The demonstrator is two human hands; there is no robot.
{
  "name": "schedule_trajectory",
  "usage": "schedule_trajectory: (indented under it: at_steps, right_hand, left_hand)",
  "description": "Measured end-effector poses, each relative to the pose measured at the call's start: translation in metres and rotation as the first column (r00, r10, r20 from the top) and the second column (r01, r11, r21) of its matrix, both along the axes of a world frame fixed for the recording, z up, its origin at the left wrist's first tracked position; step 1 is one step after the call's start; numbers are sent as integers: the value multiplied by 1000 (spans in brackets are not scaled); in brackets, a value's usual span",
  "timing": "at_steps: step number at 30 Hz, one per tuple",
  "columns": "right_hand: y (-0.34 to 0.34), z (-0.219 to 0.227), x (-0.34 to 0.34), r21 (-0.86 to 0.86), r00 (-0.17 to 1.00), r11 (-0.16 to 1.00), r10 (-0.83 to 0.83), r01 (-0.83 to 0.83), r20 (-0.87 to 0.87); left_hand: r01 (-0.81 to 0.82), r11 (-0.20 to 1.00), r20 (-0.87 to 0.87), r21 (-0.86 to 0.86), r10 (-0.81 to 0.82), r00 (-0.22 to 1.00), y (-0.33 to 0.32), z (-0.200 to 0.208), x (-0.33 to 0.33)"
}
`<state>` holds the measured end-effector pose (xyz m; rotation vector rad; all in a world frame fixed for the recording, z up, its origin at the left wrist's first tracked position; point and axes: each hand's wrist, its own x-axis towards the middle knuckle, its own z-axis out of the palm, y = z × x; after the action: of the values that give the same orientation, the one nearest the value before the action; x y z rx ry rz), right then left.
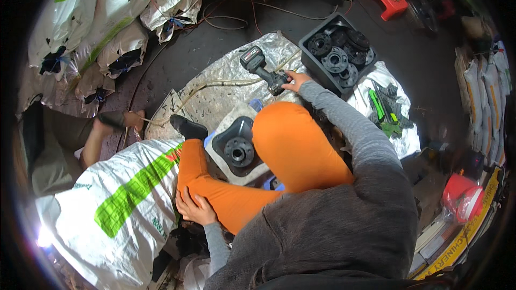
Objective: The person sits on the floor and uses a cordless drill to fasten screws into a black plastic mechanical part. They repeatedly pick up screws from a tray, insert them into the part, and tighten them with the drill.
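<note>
My right hand (295,81) is closed around the head end of a black cordless drill (260,70), which lies on a silvery sheet with its battery end pointing away to the left. My left hand (195,209) rests on my orange-trousered leg, fingers spread and holding nothing. Between my legs, a black round flanged part (238,152) with a central hole and a ring of small holes sits in a dark square tray (219,147). Beyond my right forearm stands a grey crate (309,62) with several similar black round parts in it.
A large white sack (134,182) with a green stripe lies at my left, near another person's leg (97,139). More sacks (107,21) stand far left. Hoses (215,82) cross the sheet. Green-and-black gloves (389,107) lie right; a red stool (388,1) stands far right.
</note>
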<state>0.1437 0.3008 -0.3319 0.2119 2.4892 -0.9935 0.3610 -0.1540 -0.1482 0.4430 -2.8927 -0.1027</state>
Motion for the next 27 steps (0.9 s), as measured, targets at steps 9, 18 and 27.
schedule_trajectory:
  at_steps: [9,18,27]
  right_hand:
    - [-53,-110,-81,383,931,877,163,-288,328]
    - [-75,-148,-93,363,972,932,-99,15,212]
    - [-34,63,-86,-137,990,986,106,-93,90]
  left_hand:
    - [2,1000,86,-21,0,996,8,11,-21]
    - [27,999,117,-36,-23,993,8,13,-28]
    - [128,978,-119,166,-109,987,16,26,-30]
